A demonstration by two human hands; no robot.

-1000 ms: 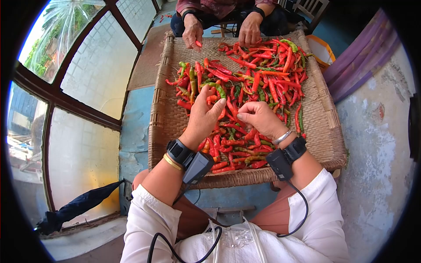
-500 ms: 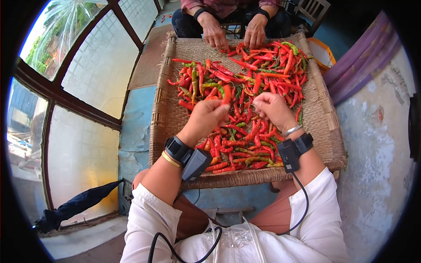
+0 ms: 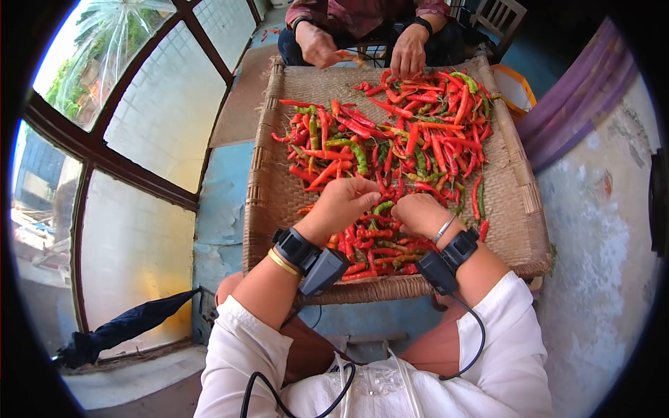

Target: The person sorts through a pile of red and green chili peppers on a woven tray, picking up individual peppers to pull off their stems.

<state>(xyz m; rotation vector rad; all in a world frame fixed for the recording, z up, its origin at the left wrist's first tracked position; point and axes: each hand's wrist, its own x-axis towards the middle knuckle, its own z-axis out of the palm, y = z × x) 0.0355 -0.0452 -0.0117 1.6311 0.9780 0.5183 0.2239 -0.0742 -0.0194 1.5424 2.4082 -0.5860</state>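
Red peppers (image 3: 446, 139), with some green ones among them, lie spread over a woven tray (image 3: 512, 202). My left hand (image 3: 343, 205) is above the near part of the heap, its thumb and forefinger pinched together; whatever lies between them is too small to name. Close to its right, my right hand (image 3: 420, 214) is bent down over the peppers with its fingers curled. Its fingertips are partly hidden, and what they hold cannot be made out. A curved green pepper (image 3: 382, 207) shows between the two hands.
Across the tray sits another person (image 3: 362, 17), one hand on the peppers and the other raised with something reddish. Windows (image 3: 139, 244) stand at the left. A dark folded umbrella (image 3: 132, 324) leans there. A purple curtain (image 3: 578, 97) hangs before the right wall.
Both my hands have moved nearer to me and closer together. The red pepper at my left fingertips is no longer there. The other person's hand at the left has lifted off the peppers.
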